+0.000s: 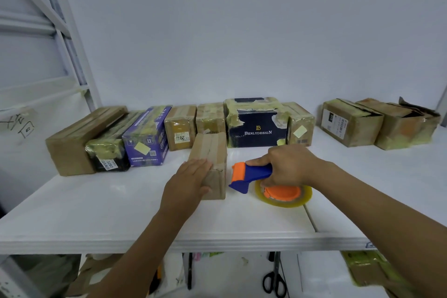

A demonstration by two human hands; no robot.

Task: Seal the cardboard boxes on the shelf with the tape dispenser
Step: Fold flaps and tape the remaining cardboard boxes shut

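small brown cardboard box (211, 150), matte, taped seams, sits mid-shelf just in front of the back row of boxes (181, 128). left hand (186, 181) lies flat on it, fingers straight, gripping nothing. right hand (287, 167) is curled round the tape dispenser (254, 172): blue plastic handle, orange head, glossy clear roll, resting just right of the box. shelf (96, 213) is smooth white; plain white wall (242, 31) behind.

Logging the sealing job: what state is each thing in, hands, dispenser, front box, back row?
front box, flaps shut, taped along the top.
tape dispenser, on its side, roll resting on the shelf.
left hand, flat on the front box, fingers straight.
right hand, grips the tape dispenser's handle.
dark blue box, shut, patched with tape.
far-right box, flaps look partly raised.
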